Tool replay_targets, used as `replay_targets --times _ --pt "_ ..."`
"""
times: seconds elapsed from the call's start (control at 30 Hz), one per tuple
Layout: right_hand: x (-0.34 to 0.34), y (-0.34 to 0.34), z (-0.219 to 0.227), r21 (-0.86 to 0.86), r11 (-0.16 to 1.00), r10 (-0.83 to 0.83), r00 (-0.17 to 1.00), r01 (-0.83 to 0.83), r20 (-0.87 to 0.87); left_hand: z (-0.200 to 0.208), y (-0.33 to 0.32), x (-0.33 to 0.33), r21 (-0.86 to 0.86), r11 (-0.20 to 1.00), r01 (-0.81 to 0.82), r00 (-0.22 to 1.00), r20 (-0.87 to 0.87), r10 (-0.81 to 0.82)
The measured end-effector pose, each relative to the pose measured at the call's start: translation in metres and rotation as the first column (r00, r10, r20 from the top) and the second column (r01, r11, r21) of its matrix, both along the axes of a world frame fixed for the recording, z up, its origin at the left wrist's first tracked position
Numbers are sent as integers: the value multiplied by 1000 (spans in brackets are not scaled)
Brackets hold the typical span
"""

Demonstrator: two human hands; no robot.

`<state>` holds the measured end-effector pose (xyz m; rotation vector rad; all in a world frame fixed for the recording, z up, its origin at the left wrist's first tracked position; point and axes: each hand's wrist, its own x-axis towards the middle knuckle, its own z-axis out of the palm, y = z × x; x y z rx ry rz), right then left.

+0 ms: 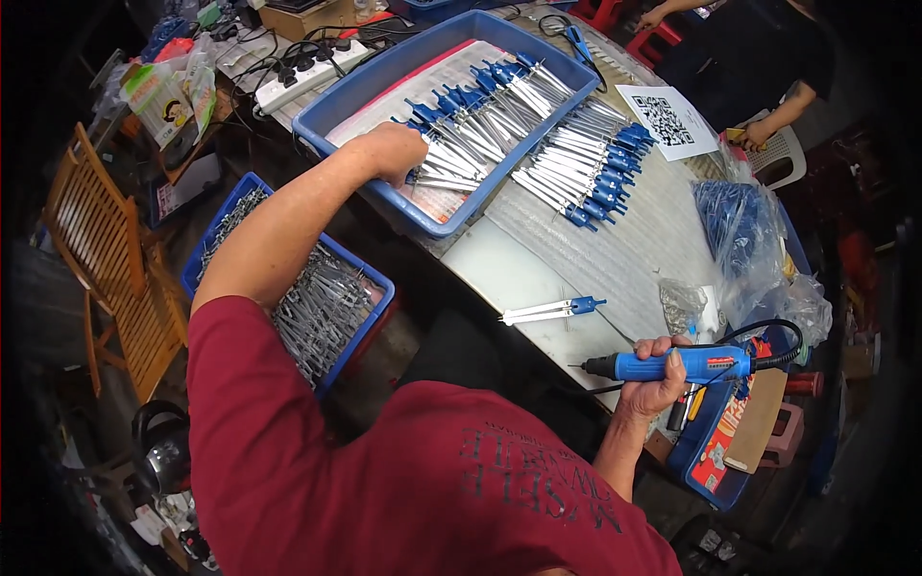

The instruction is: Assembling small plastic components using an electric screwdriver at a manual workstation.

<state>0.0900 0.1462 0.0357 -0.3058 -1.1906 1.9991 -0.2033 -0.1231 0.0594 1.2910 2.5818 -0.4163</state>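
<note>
My left hand [394, 152] reaches over the near left rim of a blue plastic tray [317, 125]. Its fingers curl down among drawing compasses [471, 110] with blue heads and silver legs; what they grip is hidden. In my right hand [658, 374] is a blue electric screwdriver [682, 365], held level, its thin bit pointing left and its cord leaving at the right. One single compass [552, 309] lies on a white board [509, 269] in front of me, legs toward the left. Beyond it, more compasses [581, 168] lie in a row on the foam-covered table [634, 259].
A blue bin [384, 288] of loose metal parts stands low at my left, near a wooden folding chair [106, 259]. A white power strip [307, 77] sits left of the tray. Plastic bags [754, 250] and a box [730, 432] crowd the right. Another person [740, 58] works opposite.
</note>
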Motion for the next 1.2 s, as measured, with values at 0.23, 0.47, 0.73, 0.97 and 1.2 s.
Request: replay_targets --times 0.23,0.47,0.73,0.97,1.2 --pt "0 1 -1 8 1000 -7 1000 7 -9 -1 -7 -5 78 997 19 999 -52 -15" --pt "1 0 -1 17 1000 0 1000 0 -1 0 -19 -17 144 986 -85 963 267 45" --pt "2 0 -1 3 1000 13 1000 -13 1 2 -19 -15 131 989 -73 987 151 53" --pt "4 -2 -1 -3 1000 16 1000 -16 6 -8 -21 -17 162 984 78 997 -14 -77" --pt "9 0 -4 4 999 32 999 -32 4 -5 -21 -6 197 980 -9 998 -66 23"
